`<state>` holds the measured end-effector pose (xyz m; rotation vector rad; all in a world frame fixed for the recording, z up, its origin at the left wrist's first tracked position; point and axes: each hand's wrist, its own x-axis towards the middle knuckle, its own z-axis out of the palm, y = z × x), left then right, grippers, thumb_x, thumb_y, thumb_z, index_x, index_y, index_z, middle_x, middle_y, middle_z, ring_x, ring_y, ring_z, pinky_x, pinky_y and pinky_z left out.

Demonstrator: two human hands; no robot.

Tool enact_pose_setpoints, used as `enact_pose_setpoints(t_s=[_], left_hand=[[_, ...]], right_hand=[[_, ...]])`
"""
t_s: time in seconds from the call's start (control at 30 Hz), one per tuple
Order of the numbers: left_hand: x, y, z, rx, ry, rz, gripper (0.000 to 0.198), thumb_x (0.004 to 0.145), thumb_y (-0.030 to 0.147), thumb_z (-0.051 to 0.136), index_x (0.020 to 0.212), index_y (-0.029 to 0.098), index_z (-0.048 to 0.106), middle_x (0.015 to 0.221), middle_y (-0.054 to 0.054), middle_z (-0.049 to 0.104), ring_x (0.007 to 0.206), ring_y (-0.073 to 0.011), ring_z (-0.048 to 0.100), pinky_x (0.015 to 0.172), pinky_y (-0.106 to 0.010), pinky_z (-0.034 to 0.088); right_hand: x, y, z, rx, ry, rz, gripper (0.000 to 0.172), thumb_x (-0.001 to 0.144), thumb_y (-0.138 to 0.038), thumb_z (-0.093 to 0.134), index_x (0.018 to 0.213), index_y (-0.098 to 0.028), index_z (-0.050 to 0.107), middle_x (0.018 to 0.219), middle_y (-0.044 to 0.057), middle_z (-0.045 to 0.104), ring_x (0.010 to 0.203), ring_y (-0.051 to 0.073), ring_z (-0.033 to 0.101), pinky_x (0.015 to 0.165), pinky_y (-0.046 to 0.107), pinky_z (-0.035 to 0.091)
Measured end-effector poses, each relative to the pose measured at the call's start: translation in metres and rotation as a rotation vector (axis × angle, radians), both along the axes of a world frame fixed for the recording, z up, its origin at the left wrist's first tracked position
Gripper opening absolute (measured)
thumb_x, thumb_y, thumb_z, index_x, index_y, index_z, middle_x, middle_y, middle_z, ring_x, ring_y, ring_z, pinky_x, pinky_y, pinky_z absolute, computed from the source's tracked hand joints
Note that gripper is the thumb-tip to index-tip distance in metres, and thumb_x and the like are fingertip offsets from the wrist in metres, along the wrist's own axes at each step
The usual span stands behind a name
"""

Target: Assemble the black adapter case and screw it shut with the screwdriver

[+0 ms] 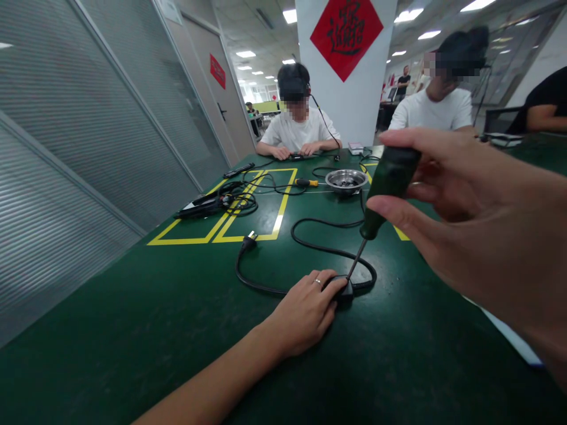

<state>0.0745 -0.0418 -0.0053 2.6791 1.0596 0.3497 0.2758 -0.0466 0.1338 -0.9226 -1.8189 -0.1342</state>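
A screwdriver point(390, 183) with a dark green handle is gripped in my right hand point(496, 224), thumb on one side of the handle and a finger on its top. Its thin shaft slants down to the top of a small black box point(345, 292) on a power cord. My left hand point(310, 307), with a ring on one finger, presses that box against the table and covers much of it. Left of the box the cord runs to a plug point(250, 239) with metal prongs. Its other end loops away behind the box point(305, 239).
On the green table point(133, 330) a metal bowl point(346, 180) holds small dark pieces. Beside it lies a yellow-and-black screwdriver point(306, 183). Bundled black cables point(225, 200) lie at the left, over yellow tape point(181, 241). Two people in white shirts sit across the table.
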Motion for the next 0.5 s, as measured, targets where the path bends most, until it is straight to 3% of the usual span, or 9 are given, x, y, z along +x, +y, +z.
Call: enact_pose_setpoints(t_s=[0.07,0.17,0.33,0.43,0.5], left_hand=[[0.0,0.0,0.001,-0.002,-0.002,-0.001,0.044,0.091,0.016,0.046,0.134,0.021,0.037,0.132,-0.009,0.043,0.113,-0.0252,0.045,0.1,-0.043,0.04],[0.0,0.0,0.002,-0.004,-0.005,0.002,0.044,0.091,0.016,0.046,0.134,0.021,0.038,0.131,-0.009,0.044,0.113,-0.0251,0.045,0.1,-0.043,0.04],[0.0,-0.001,0.005,-0.013,-0.001,-0.003,0.044,0.091,0.017,0.047,0.133,0.022,0.038,0.131,-0.008,0.045,0.112,-0.0249,0.047,0.099,-0.043,0.041],[0.001,-0.001,0.006,-0.009,0.0,-0.007,0.044,0.09,0.016,0.047,0.133,0.021,0.039,0.131,-0.009,0.045,0.112,-0.025,0.047,0.099,-0.043,0.041],[0.0,-0.001,0.005,-0.006,-0.004,-0.012,0.045,0.09,0.016,0.047,0.133,0.021,0.039,0.131,-0.009,0.045,0.112,-0.025,0.047,0.1,-0.043,0.041]], right_hand=[[0.002,0.001,0.0,-0.048,-0.016,0.07,0.058,0.075,-0.013,0.065,0.131,-0.018,0.049,0.12,0.002,0.061,0.101,0.013,0.063,0.092,0.02,0.053],[0.004,0.005,0.0,0.009,-0.018,0.04,0.058,0.071,-0.017,0.07,0.126,-0.02,0.052,0.123,0.001,0.06,0.108,0.015,0.06,0.095,0.022,0.052],[0.003,0.01,0.0,-0.052,-0.027,0.068,0.058,0.075,-0.015,0.065,0.13,-0.021,0.048,0.121,0.002,0.061,0.102,0.014,0.063,0.086,0.024,0.057],[0.003,0.012,0.001,0.016,-0.048,-0.082,0.058,0.071,-0.026,0.072,0.125,-0.022,0.053,0.121,0.003,0.061,0.095,0.018,0.065,0.079,0.03,0.06],[0.004,0.013,0.001,0.018,-0.038,-0.135,0.057,0.07,-0.025,0.072,0.124,-0.023,0.055,0.121,0.004,0.062,0.091,0.019,0.066,0.074,0.03,0.061]])
